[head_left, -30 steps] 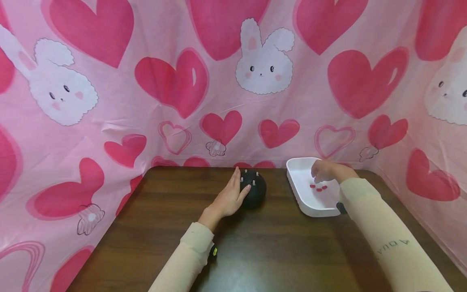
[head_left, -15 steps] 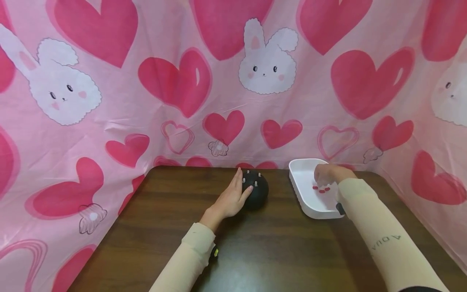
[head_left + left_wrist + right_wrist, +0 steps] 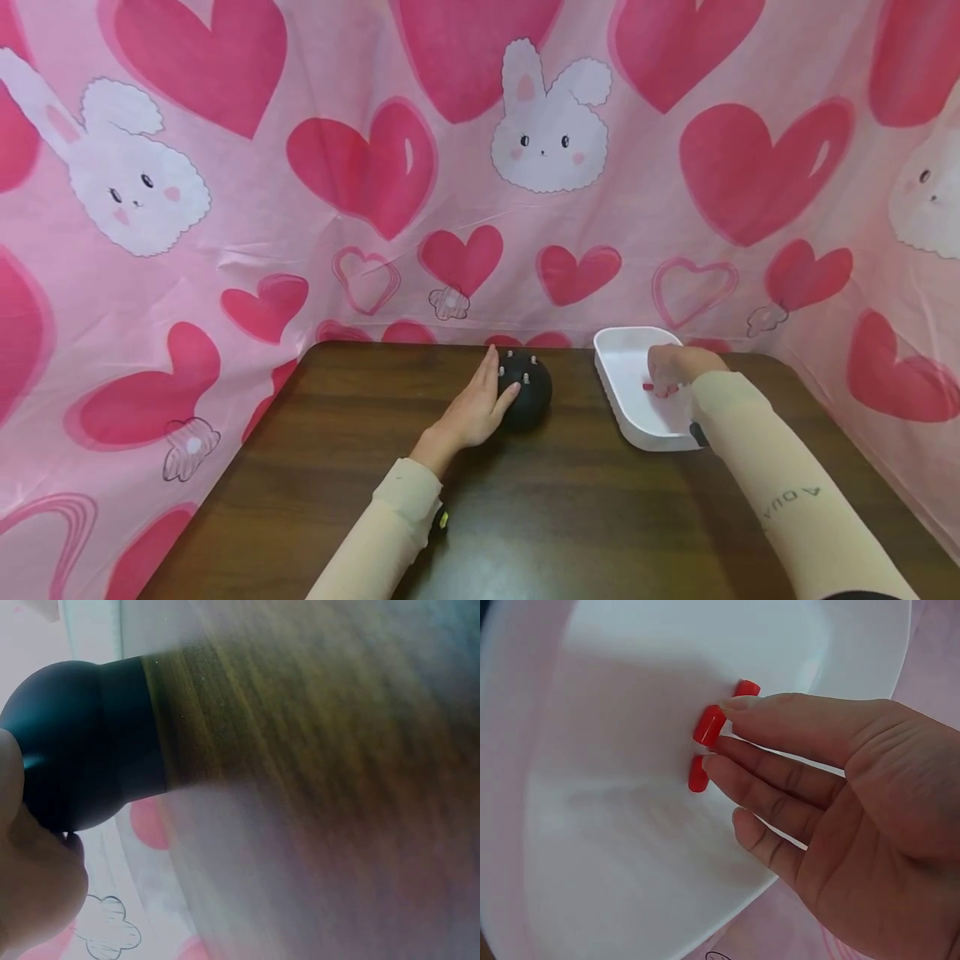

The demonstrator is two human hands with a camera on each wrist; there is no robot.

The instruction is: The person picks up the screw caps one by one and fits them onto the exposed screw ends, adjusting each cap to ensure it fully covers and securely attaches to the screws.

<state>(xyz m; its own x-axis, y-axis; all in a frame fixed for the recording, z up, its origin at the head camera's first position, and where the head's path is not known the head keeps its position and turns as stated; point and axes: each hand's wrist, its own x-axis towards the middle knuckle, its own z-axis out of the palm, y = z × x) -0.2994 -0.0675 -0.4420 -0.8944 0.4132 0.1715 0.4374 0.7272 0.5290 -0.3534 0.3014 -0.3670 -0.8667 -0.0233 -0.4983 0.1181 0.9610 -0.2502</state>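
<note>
A black ball-shaped stand [image 3: 531, 404] with several small pale pegs on top is on the table. My left hand [image 3: 471, 412] lies along its left side, fingers straight, thumb on the near side. In the left wrist view the black stand [image 3: 75, 742] shows a rounded head and a narrower base. Over the white tray [image 3: 626, 375], my right hand [image 3: 678, 367] points down. The right wrist view has its thumb and forefinger pinching a small glossy red cylinder [image 3: 709, 726]. Two more red cylinders lie in the tray close by, one beyond the thumb and one by the fingertips.
The brown wooden table [image 3: 540, 508] carries the stand and, to its right, the tray. Behind and at the sides hangs a pink cloth [image 3: 465, 200] with hearts and rabbits. The tray has raised walls all round.
My right hand has come down lower in the tray, onto the red cylinders, and now pinches one. My left hand stays against the black stand. The view has shifted slightly.
</note>
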